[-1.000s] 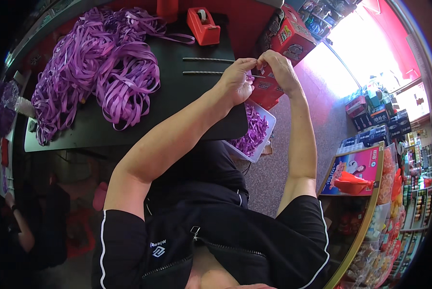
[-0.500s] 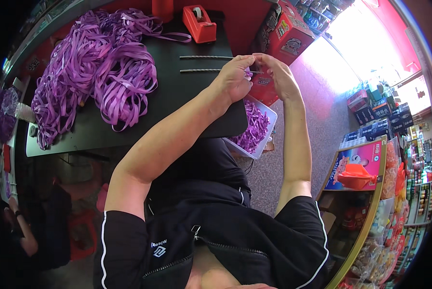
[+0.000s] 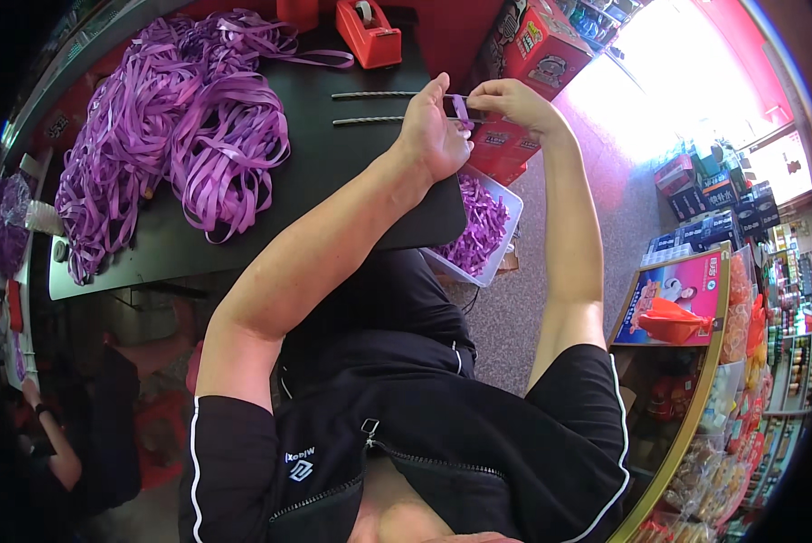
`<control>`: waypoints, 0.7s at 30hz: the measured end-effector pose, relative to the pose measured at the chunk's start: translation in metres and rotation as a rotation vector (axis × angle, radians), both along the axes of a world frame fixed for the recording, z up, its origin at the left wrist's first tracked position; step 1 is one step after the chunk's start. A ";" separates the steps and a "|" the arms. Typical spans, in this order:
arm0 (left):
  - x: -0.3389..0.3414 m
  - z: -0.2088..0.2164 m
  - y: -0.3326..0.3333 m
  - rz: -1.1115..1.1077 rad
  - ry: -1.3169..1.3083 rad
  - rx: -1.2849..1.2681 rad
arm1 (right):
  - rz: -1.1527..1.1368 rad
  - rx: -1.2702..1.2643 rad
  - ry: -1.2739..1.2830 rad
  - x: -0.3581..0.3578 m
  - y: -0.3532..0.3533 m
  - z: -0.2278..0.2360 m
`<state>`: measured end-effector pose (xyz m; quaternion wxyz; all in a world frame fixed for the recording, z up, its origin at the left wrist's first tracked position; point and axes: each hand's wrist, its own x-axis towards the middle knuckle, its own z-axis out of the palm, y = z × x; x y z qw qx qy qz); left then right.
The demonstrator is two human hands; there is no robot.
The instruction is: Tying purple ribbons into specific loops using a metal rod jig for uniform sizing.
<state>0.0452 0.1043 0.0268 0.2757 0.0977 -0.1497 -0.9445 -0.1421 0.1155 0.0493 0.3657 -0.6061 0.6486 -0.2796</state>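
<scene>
Two twisted metal rods (image 3: 370,94) lie side by side across the right part of the black table, their ends reaching past its edge. A short band of purple ribbon (image 3: 460,108) spans the rods near those ends. My left hand (image 3: 435,136) is at the rods, thumb raised and apart from the fingers; its palm hides part of them. From the right, my right hand (image 3: 512,101) comes in with fingertips pinched at the ribbon; what lies between them is partly hidden. Below the table's corner, a white plastic bin (image 3: 511,220) holds many short purple ribbon pieces (image 3: 478,231).
A large tangled heap of purple ribbon (image 3: 166,127) covers the left of the black table (image 3: 333,181). A red tape dispenser (image 3: 370,36) stands at the back. Red boxes (image 3: 541,50) are beyond the bin. A glass-sided counter (image 3: 673,308) stands right; another person's arm (image 3: 57,439) shows lower left.
My hands, close together before, have drawn apart slightly. The left thumb has lifted and its fingers opened. The purple ribbon band across the rods now shows plainly between my hands.
</scene>
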 end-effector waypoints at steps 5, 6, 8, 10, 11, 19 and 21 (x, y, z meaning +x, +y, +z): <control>-0.001 -0.001 -0.002 -0.019 -0.004 -0.025 | 0.181 0.094 0.224 -0.007 -0.030 0.005; -0.003 -0.001 -0.002 -0.022 -0.003 -0.023 | 0.273 0.065 0.269 -0.010 -0.033 0.003; -0.004 -0.001 -0.002 -0.011 -0.001 -0.022 | 0.266 0.092 0.328 -0.010 -0.037 0.005; -0.002 -0.003 -0.003 -0.005 -0.006 -0.022 | 0.264 0.118 0.387 0.001 -0.038 0.011; -0.002 -0.003 -0.003 -0.003 -0.010 -0.024 | 0.225 0.155 0.461 0.005 -0.038 0.015; -0.003 -0.001 -0.003 -0.002 -0.010 -0.017 | 0.124 0.096 0.481 0.005 -0.031 0.008; -0.003 -0.001 -0.002 -0.004 -0.007 -0.011 | 0.111 0.055 0.498 0.003 -0.030 0.005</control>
